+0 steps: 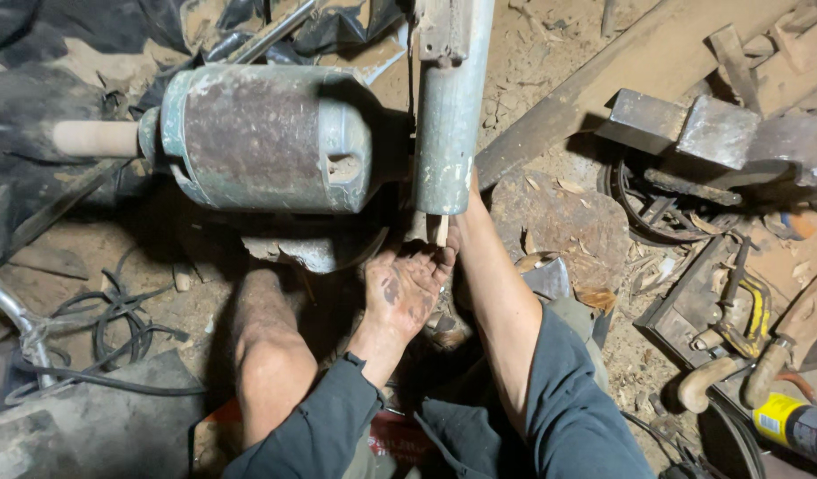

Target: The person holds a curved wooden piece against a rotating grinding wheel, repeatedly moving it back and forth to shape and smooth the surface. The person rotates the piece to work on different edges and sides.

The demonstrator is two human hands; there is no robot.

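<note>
Head view, looking down past your knees at a floor-mounted grinder. Your left hand (406,288) lies palm up, soot-stained, its fingers curled loosely around the lower end of a small wooden piece (437,232); your right hand is hidden behind the grey-green wheel guard (451,124), so whether that grip is clenched or released cannot be told, only the right forearm (497,293) shows, running up to the same spot. The wooden piece stands nearly upright just under the guard's lower edge, its top touching or almost touching the guard, its base between your left fingertips; held so, it seems steadied from below for presenting to the wheel. The rusty motor housing (266,133) sits to the left, its pale wooden-looking shaft end (93,138) pointing away. Your bare left knee (266,355) rests below the motor. To the right, well apart, lie an anvil-like steel block (692,133), hammers with wooden handles (719,372), and a yellow-and-blue can (794,426) on the dirt floor (559,53).
</note>
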